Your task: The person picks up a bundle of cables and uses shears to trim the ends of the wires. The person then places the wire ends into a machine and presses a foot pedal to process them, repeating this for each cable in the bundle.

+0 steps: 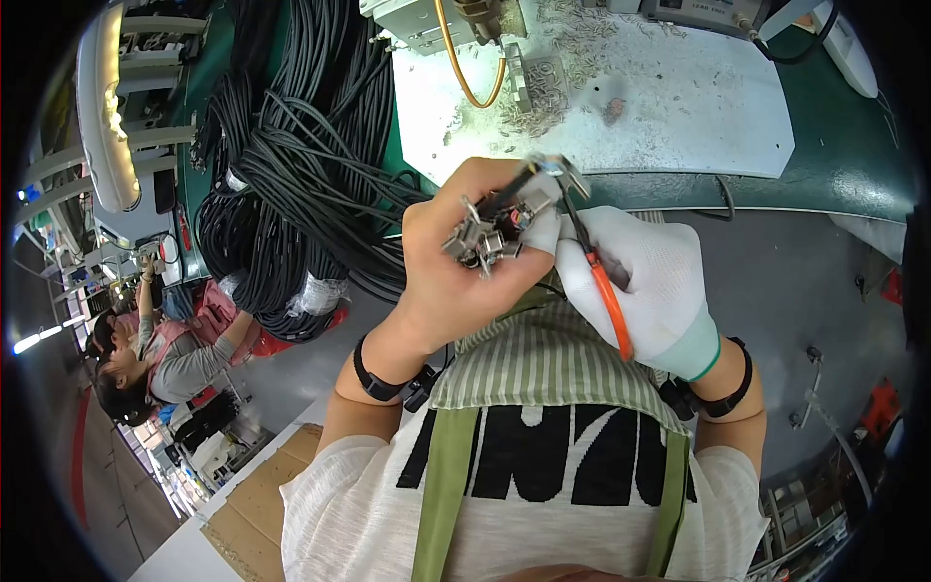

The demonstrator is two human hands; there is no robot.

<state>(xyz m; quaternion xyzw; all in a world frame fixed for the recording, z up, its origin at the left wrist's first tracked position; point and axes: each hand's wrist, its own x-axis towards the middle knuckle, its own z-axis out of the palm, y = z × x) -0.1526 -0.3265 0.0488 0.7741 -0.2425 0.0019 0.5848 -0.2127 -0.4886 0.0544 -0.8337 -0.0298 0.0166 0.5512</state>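
My bare left hand [441, 247] is closed around a bunch of cable ends with silvery metal connectors [480, 238], which stick out between thumb and fingers. Something white covers the tip of its thumb. In my right hand [640, 281], which wears a white glove with a green cuff, is a pair of pliers with orange handles [611, 308]. Their dark jaws reach up to the cable ends at the fingertips of my left hand. The exact contact there is too small and blurred to make out.
Thick coils of black cable [310, 145] lie on the green table at left. Ahead is a white board [679, 107] strewn with small scraps, under a bench machine [427, 24]. A co-worker [184, 354] sits at far left. A cardboard piece [262, 504] lies at lower left.
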